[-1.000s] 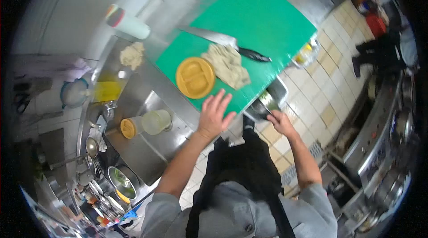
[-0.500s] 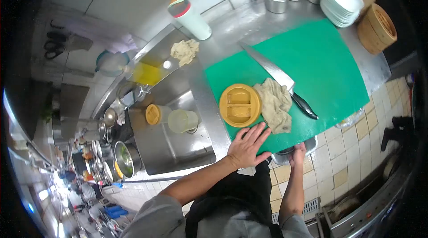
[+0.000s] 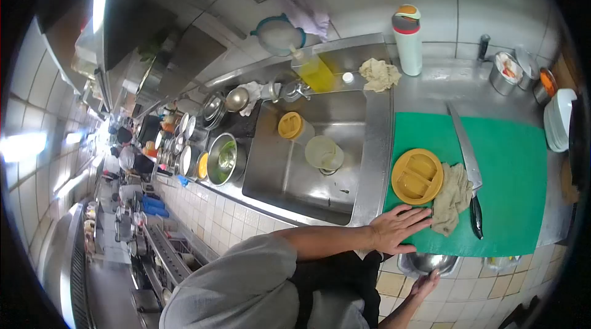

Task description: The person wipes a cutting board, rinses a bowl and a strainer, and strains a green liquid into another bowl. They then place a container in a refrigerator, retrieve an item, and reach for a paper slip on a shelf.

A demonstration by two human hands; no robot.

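My left hand (image 3: 401,230) lies flat with fingers spread on the near left corner of the green cutting board (image 3: 511,193). Just beyond its fingertips are a round yellow lid (image 3: 417,176) and a crumpled beige cloth (image 3: 451,203). A large knife (image 3: 466,150) with a black handle rests on the board, to the right of the cloth. Below the board's near edge, my right hand (image 3: 425,283) grips the rim of a shiny metal bowl (image 3: 433,262). The board covers part of that bowl, and a wider pale container seems to surround it.
A steel sink (image 3: 295,190) to the left holds a yellow-lidded container (image 3: 294,127) and a translucent tub (image 3: 324,153). Behind stand a yellow liquid bottle (image 3: 314,72), a balled cloth (image 3: 379,75) and a pale flask (image 3: 407,42). White dishes (image 3: 559,121) are stacked at right.
The camera view has swung left, bringing more of the kitchen into sight. More of the metal bowl now shows below the board, still in my right hand. My left hand stays on the board.
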